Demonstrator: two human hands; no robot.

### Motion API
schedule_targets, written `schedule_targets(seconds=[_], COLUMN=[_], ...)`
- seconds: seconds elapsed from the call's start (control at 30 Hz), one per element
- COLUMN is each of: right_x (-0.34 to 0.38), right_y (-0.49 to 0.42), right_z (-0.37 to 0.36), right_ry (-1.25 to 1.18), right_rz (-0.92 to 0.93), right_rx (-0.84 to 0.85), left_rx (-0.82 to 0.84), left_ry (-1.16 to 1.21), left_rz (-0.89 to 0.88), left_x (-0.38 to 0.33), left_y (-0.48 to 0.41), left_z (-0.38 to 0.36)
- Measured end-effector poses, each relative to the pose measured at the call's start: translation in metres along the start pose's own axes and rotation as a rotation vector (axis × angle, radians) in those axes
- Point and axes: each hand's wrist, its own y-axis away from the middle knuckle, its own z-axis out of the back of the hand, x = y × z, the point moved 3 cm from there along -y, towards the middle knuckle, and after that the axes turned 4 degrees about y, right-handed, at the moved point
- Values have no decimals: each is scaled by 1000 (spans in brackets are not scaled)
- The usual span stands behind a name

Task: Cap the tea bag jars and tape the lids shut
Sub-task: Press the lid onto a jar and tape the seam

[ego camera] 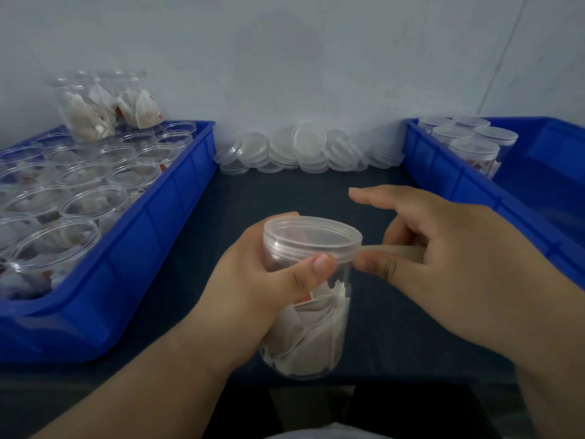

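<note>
Jar [311, 340] held above the dark table [285, 191], centre foreground, tilted slightly toward the camera. Clear plastic, lower part packed with white tea bags [316, 324]. Lid [311, 239] seated on the mouth.

Left hand [253, 289] wraps the jar's upper body, thumb pressed just under the lid rim, fingers round the far side.

Right hand [443, 248] just beside the lid on the right. Thumb and curled fingers pinch a pale tape strip [392, 249] that runs from the hand to the lid's edge; index finger stretched out above. Whether the strip's end is stuck down, cannot tell.

Left blue bin [152, 223]: rows of open jars [95, 201] holding tea bags, uncapped. 2 or 3 more jars [107, 106] stand stacked at its far end.

Right blue bin [468, 191]: at least 5 capped jars [473, 147] grouped at the far end.

Loose lids [307, 150] heaped along the wall between the 2 bins.
</note>
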Motion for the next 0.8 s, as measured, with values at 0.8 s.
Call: schedule_targets(seconds=[0.8], right_x=[-14], right_y=[-8], right_z=[-6], right_ry=[-180], right_rz=[-6], right_rx=[-39], left_rx=[-22], left_ry=[446], left_rz=[208], left_x=[17], left_y=[7], left_z=[10])
